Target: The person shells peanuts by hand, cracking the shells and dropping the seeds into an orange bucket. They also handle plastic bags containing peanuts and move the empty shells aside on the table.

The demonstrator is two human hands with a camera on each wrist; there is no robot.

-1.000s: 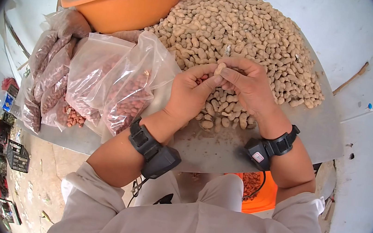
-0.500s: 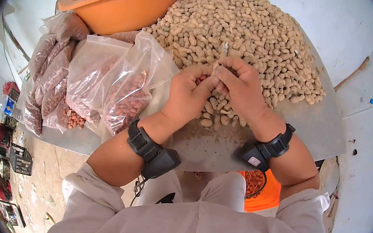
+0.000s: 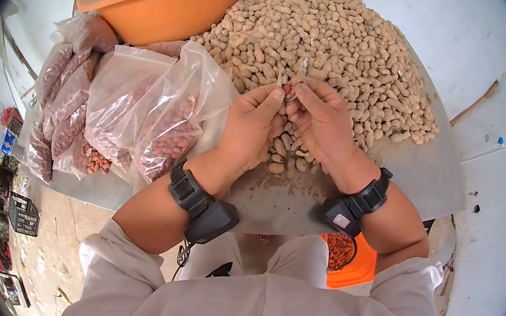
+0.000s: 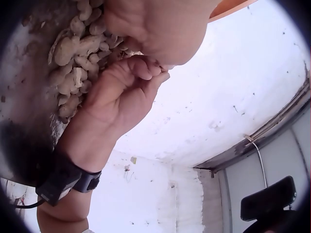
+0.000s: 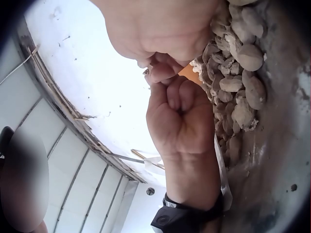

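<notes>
Both hands meet at the near side of a heap of unshelled peanuts (image 3: 337, 36). My left hand (image 3: 248, 122) pinches a piece of peanut shell (image 3: 280, 81) between thumb and forefinger, its tip poking up. Close beside it, my right hand (image 3: 328, 120) pinches another piece of shell (image 3: 290, 97) under its thumb. Their fingertips almost meet. In the left wrist view the right hand (image 4: 124, 92) shows curled fingers, and in the right wrist view the left hand (image 5: 182, 116) has its fingers folded into the palm. What lies inside the left palm is hidden.
Clear plastic bags of red peanut kernels (image 3: 171, 129) lie on the metal table (image 3: 402, 176) at left. An orange basin (image 3: 164, 5) stands behind them. Below the table edge sits an orange container of red kernels (image 3: 339, 251). Black crates (image 3: 23, 215) stand on the floor.
The peanut held whole between both hands a second ago is now in separate shell pieces, one in each hand. The hands have drawn slightly apart, the left thumb now pointing upward.
</notes>
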